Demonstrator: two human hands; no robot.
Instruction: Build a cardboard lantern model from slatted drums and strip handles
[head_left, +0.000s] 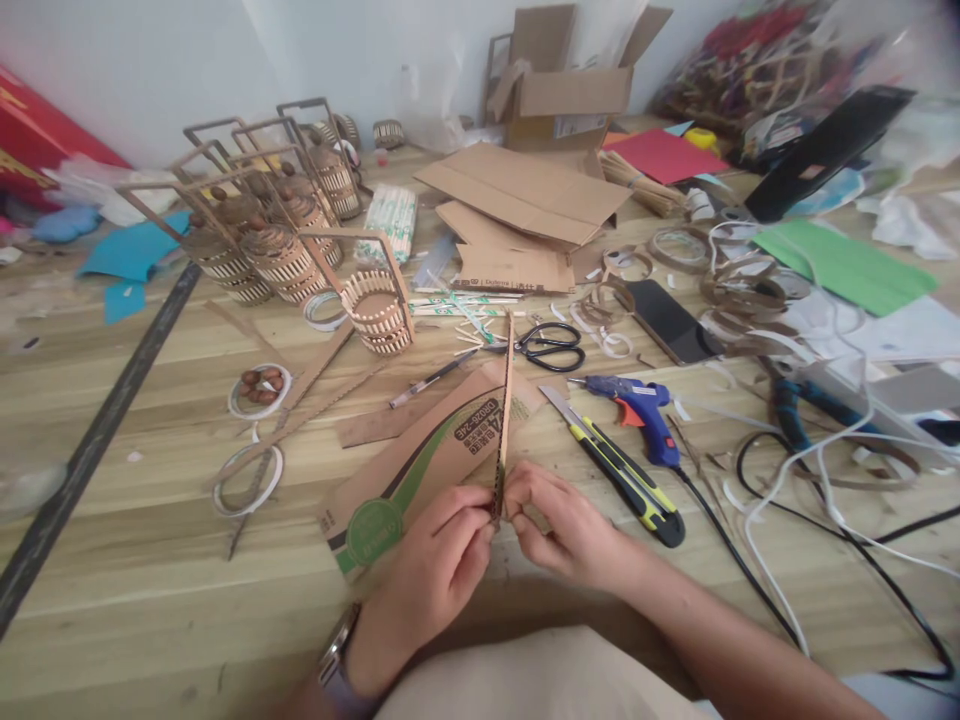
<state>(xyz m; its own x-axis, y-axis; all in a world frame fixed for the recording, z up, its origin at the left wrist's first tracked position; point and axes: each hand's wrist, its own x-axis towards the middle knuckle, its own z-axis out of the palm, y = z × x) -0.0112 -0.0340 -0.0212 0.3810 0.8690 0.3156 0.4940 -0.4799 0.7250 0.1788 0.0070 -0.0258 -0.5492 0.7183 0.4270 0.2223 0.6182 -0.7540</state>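
Observation:
A narrow cardboard strip (507,400) stands up between my hands, its corrugated edge showing and its far end near the scissors. My left hand (450,545), with a watch on the wrist, pinches the near end from the left. From the right, the fingers of my right hand (559,520) are closed on the same end. Beneath and to the left lies a printed cardboard sheet (420,480) with a green circle. Just right of my hands are a yellow-black utility knife (622,470) and a blue glue gun (645,410).
Black-handled scissors (551,347) and a small stick basket (379,310) lie beyond the hands. Several handled baskets (277,250) stand at the back left. Tape rolls (247,480) are on the left. A phone (671,320), cables (787,510) and paper strips spread over the right.

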